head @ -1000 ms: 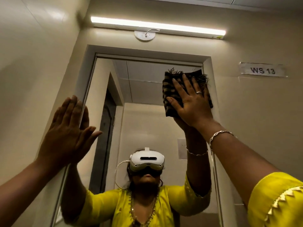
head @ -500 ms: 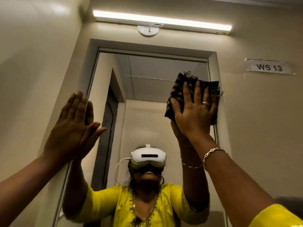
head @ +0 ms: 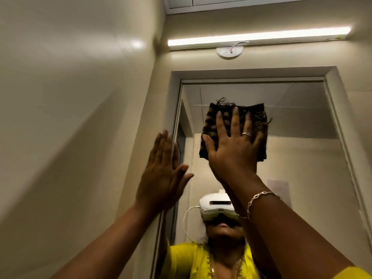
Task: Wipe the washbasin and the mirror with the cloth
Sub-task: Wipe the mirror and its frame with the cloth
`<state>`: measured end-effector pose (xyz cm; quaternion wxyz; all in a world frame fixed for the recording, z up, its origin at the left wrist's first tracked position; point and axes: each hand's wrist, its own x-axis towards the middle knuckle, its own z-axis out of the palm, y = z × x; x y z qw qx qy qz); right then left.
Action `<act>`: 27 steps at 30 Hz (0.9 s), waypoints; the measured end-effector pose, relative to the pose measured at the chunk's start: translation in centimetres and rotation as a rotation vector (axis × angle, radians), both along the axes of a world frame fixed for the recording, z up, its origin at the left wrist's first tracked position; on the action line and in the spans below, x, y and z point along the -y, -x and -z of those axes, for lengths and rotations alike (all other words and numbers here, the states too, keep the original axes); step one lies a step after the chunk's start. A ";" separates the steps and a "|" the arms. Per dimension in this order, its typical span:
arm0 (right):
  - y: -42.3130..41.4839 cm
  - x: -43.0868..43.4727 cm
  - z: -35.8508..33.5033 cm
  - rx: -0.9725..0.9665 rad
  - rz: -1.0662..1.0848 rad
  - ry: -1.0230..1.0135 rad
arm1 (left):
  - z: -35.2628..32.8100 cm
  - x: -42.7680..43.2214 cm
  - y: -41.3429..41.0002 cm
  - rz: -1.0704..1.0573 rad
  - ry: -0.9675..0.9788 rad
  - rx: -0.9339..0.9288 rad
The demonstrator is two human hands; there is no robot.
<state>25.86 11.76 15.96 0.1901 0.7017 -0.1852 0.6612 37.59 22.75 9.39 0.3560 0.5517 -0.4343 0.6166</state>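
Note:
A tall framed mirror (head: 302, 148) fills the wall ahead and reflects a person in a yellow top with a white headset. My right hand (head: 233, 150) lies flat, fingers spread, and presses a dark brown striped cloth (head: 259, 125) with frayed edges against the upper middle of the glass. My left hand (head: 161, 176) rests open and flat on the mirror's left frame, lower than the right hand. The washbasin is out of view.
A lit tube light (head: 259, 36) and a round white ceiling rose (head: 229, 51) sit on the wall above the mirror. A cream side wall (head: 70, 117) stands close on the left. Ceiling panels (head: 261, 3) show at the top.
The cloth and my right hand have slid left from the mirror's upper right corner toward its upper middle. The view has swung left and up; the WS 13 label is out of frame.

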 end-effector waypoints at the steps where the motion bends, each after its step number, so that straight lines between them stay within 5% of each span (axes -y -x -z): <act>1: -0.7 -0.6 -0.1 -0.005 -0.010 0.006 | -0.1 0.1 -0.1 0.002 -0.012 0.000; 13: -4.7 -3.9 -0.2 -0.118 -0.057 0.068 | 0.1 -0.1 1.2 0.290 0.005 -0.048; 27: 0.4 0.2 2.1 -0.127 -0.084 0.157 | -0.1 0.0 1.8 0.044 -0.020 -0.022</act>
